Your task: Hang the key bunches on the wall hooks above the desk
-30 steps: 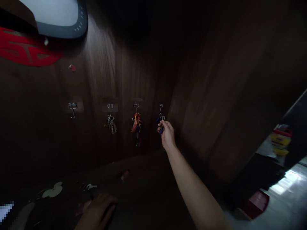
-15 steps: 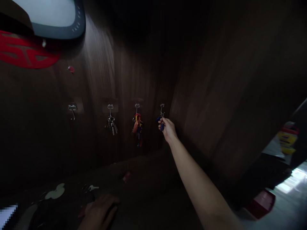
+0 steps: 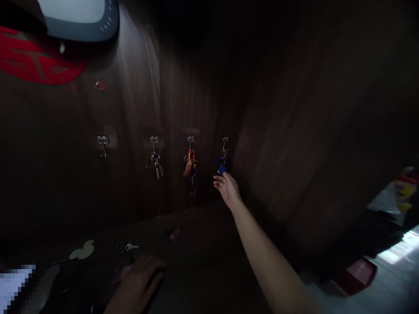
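Observation:
On the rightmost hook (image 3: 225, 143) of the dark wooden panel hangs a key bunch with a round blue fob (image 3: 222, 169). Just beneath this fob is my right hand (image 3: 229, 189), its fingers parted; a fingertip is at the fob's lower edge, and I cannot tell whether they touch. To the left, a bunch with red and yellow cords (image 3: 190, 165) and a bunch of silver keys (image 3: 156, 165) hang on their own hooks. My left hand (image 3: 140, 277) rests flat on the dark shelf, close to a loose key (image 3: 131, 247) and a reddish item (image 3: 120, 274).
An unused hook (image 3: 103, 141) is fixed at the far left. Above it hang a red slotted disc (image 3: 42, 65) and a dark-rimmed mirror-like object (image 3: 85, 32). A pale rounded item (image 3: 82, 250) lies on the shelf. A red box (image 3: 356, 277) stands lower right.
My right hand has let go of the blue-fobbed keys and dropped slightly below them; they now hang from the hook. My left hand stays on the shelf. The view has shifted slightly.

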Tool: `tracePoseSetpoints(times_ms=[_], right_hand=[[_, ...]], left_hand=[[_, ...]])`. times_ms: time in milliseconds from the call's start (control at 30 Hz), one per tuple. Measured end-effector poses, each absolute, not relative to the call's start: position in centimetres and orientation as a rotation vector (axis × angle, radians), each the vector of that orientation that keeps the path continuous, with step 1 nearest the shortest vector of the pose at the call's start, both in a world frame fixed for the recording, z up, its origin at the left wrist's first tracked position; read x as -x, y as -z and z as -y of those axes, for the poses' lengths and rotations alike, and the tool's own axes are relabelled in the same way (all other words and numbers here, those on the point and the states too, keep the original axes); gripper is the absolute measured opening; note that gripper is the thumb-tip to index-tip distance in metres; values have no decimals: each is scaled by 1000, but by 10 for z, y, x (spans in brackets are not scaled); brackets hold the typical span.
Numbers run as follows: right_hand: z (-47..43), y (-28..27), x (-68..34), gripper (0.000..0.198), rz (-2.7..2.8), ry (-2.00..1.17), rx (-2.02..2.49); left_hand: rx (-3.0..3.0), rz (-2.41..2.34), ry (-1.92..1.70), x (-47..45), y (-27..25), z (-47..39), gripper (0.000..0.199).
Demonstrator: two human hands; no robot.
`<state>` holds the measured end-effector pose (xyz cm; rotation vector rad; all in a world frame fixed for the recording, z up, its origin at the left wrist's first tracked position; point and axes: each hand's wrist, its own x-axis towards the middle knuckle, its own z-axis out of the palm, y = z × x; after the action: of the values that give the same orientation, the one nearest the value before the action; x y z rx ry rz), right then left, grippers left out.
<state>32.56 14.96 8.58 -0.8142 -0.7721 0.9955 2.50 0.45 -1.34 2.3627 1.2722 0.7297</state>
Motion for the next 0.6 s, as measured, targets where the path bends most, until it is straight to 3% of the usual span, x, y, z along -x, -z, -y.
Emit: tracePoseSetpoints(times_ms=[333,600], right_hand=[[-120,-36,-295,28,815,-1126,895],[-99,2,-249,20,993,-1197,1039]], left_hand=[[-2377,-1289,-707,-26,11,0,20],[-2401,-1306,-697,-26,9,2,23]])
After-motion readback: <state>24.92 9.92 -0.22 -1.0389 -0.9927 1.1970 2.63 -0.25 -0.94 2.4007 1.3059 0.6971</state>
